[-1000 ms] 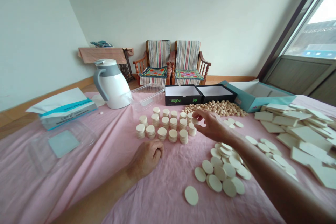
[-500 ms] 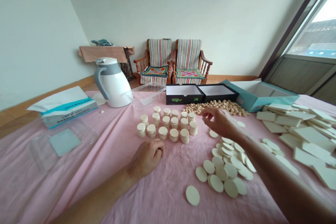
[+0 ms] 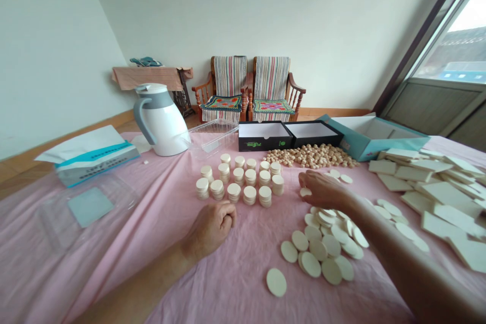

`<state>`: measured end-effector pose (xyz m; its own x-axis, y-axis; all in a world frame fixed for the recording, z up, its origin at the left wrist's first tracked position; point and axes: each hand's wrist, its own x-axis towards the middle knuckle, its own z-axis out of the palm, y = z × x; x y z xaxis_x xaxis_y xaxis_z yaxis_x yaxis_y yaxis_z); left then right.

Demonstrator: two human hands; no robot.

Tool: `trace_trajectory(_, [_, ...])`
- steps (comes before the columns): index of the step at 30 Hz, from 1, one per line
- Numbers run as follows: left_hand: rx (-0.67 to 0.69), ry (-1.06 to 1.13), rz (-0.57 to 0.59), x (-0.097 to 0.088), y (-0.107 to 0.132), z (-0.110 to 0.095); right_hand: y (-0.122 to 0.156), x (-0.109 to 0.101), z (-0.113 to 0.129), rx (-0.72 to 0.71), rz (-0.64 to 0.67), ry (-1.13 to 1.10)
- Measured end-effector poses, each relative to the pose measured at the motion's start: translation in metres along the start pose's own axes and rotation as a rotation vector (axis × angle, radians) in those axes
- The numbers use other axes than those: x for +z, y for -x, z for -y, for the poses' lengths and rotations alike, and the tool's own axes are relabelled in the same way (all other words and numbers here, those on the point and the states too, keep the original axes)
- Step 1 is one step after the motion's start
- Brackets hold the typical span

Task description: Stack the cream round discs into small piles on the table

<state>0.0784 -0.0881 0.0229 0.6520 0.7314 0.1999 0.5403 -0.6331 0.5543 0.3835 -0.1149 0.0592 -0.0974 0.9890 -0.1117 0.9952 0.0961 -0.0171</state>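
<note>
My right hand (image 3: 322, 190) lies palm down on the pink tablecloth (image 3: 159, 243), its fingers curled onto a small cream disc (image 3: 305, 192) just right of the stacked discs (image 3: 243, 182). Those small stacks stand in two rows at the table's middle. My left hand (image 3: 212, 225) rests on the cloth as a closed fist, just in front of the stacks, and I cannot see anything in it. A loose heap of larger flat cream discs (image 3: 326, 243) lies under and in front of my right forearm.
A white jug (image 3: 161, 119) stands at the back left beside a clear tray (image 3: 212, 136). Two black boxes (image 3: 288, 134), a teal box (image 3: 375, 136) and a pile of small tan balls (image 3: 311, 156) sit behind. Cream rectangular tiles (image 3: 436, 187) cover the right side. A plastic bag (image 3: 89, 154) lies at the left.
My right hand has drawn back from the rightmost stack and come down to the right onto a loose small disc on the cloth. My left fist has stayed put.
</note>
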Motion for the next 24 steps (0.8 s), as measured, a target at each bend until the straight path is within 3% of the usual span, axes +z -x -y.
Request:
trace_trajectory(3, [-0.003, -0.005, 0.001, 0.0, -0.001, 0.0, -0.002, 0.001, -0.003, 0.0, -0.044, -0.054])
trace_trajectory(9, [-0.004, 0.0, 0.007, -0.001, -0.001, 0.0, -0.007, -0.005, -0.015, 0.148, -0.304, -0.121])
trace_trajectory(17, [-0.007, -0.001, 0.009, -0.002, -0.001, -0.002, -0.009, -0.004, -0.012, 0.132, -0.293, -0.17])
trace_trajectory(24, [-0.016, -0.003, 0.009, -0.001, 0.0, -0.002, -0.008, -0.015, 0.035, -0.144, -0.515, -0.375])
